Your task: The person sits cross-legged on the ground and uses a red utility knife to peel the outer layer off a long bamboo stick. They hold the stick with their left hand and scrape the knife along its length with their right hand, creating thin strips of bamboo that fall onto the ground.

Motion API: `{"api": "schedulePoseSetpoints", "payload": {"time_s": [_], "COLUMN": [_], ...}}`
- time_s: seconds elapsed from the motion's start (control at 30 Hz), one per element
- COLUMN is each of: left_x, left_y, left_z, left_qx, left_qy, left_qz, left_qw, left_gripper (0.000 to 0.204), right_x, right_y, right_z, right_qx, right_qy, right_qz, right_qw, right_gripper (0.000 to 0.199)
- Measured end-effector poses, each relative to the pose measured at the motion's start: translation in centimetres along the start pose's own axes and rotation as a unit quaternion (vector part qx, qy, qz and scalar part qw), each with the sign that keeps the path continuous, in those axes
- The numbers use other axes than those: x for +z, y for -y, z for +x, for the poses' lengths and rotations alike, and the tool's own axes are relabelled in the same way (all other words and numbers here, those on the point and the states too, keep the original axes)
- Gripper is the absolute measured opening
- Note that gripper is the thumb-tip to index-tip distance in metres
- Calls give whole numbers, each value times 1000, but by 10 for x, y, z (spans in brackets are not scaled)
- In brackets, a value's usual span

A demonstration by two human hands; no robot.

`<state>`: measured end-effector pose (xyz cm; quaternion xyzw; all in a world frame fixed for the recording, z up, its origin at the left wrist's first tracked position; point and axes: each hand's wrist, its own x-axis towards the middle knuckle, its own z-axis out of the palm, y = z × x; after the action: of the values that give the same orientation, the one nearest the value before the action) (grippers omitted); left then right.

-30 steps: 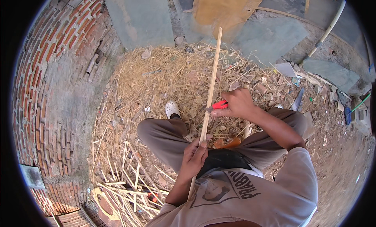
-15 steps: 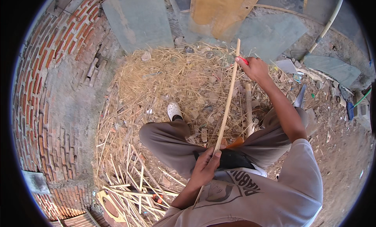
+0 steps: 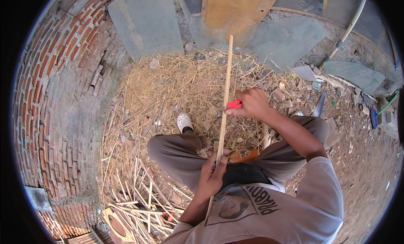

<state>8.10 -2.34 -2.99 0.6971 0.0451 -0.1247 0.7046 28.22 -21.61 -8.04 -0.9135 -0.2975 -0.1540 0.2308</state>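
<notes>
Left hand [image 3: 210, 176] pinches a wooden strip [image 3: 227, 78]; right hand [image 3: 253, 103] grips a red tool [image 3: 234, 104] at the strip's right edge. Shirt [image 3: 309, 197] (near side) bears dark printed lettering.

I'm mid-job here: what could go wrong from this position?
1. The red-handled tool is at the long, pale wooden strip above the left hand; a slip down the strip could reach those fingers.
2. The right hand has its thumb close to the strip's edge, so a splinter might catch it.
3. A grey, tapered, metal-looking blade lies by the brown-trousered right knee; shifting that leg might knock against it.
</notes>
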Motion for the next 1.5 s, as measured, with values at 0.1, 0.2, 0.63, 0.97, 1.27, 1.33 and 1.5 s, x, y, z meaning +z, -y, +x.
{"api": "schedulePoseSetpoints", "payload": {"time_s": [0.1,0.2,0.63,0.97,1.27,1.33,1.5], "left_x": [1,2,5,-2,-32,-32,-21], "left_y": [1,-2,-15,-8,8,6,6], "left_z": [-4,-8,-41,-76,-12,-1,36], "left_qx": [-19,-41,-77,-5,-70,-64,-80], "left_qy": [10,20,81,138,117,130,74], "left_qz": [-9,-19,29,60,-71,-92,-192], "left_qw": [1000,999,993,989,988,985,975], "left_gripper": [30,28,26,25,30,27,25], "right_x": [4,4,-15,-32,-51,-55,-27], "right_y": [-26,-41,-134,-233,-76,-51,-9], "right_z": [11,16,46,22,27,18,-22], "right_qx": [73,107,266,513,285,227,94], "right_qy": [-4,14,0,-52,14,1,32], "right_qz": [-15,-34,-69,20,130,154,121], "right_qw": [997,994,961,857,949,962,988], "right_gripper": [75,74,80,91,72,63,57]}}
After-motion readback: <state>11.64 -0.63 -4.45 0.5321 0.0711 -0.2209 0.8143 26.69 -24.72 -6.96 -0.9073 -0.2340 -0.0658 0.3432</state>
